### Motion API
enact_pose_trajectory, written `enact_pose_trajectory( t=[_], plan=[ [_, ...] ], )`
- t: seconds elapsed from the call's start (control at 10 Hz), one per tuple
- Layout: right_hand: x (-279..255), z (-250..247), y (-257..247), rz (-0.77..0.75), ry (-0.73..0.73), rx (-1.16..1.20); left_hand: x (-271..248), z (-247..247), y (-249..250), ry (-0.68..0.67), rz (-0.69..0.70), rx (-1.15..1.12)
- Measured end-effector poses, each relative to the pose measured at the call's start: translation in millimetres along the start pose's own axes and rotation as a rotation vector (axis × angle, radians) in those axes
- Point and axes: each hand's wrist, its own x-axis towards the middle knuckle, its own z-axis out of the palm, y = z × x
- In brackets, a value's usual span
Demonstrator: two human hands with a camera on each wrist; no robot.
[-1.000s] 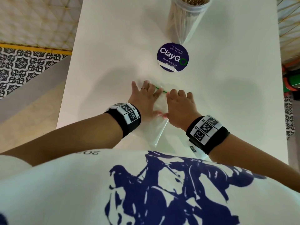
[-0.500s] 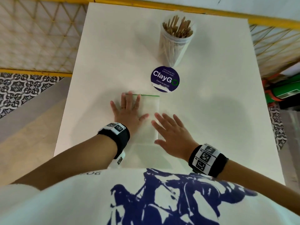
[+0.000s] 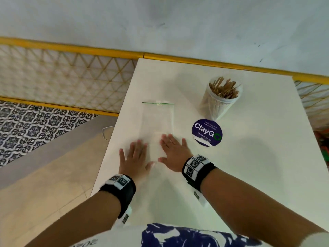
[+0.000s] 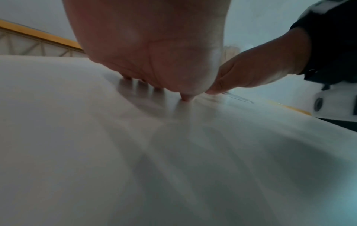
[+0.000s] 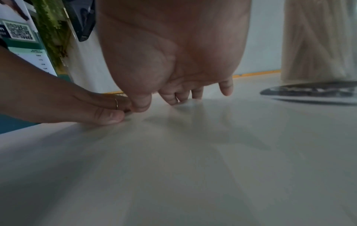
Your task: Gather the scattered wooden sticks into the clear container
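Table (image 3: 249,175): smooth white top with a faint satin sheen that takes soft shadows; on it a thin clear plastic bag (image 3: 157,122), glossy and nearly see-through, with a green strip along its far edge. Container (image 3: 220,102): clear, slightly cloudy plastic, holding pale, matt wooden sticks (image 3: 224,89); beside it a round printed sticker (image 3: 207,132), dark purple with a slight gloss. Wristbands (image 3: 197,169): black matt cloth with white printed tags; railing (image 3: 71,48) of yellow painted bar over pale lattice; wall (image 3: 160,24) matt, pale, lightly scuffed.
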Motion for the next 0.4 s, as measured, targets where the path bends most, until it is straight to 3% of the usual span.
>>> enact_pose_trajectory(
  t=[0.2,0.4],
  plan=[
    [8,-23,3,-0.004,0.065,-0.031,29,-24,-21,0.014,0.046,0.107],
    [-80,44,30,0.066,0.456,-0.046,-9,-1,-32,0.261,0.235,0.008]
  ],
)
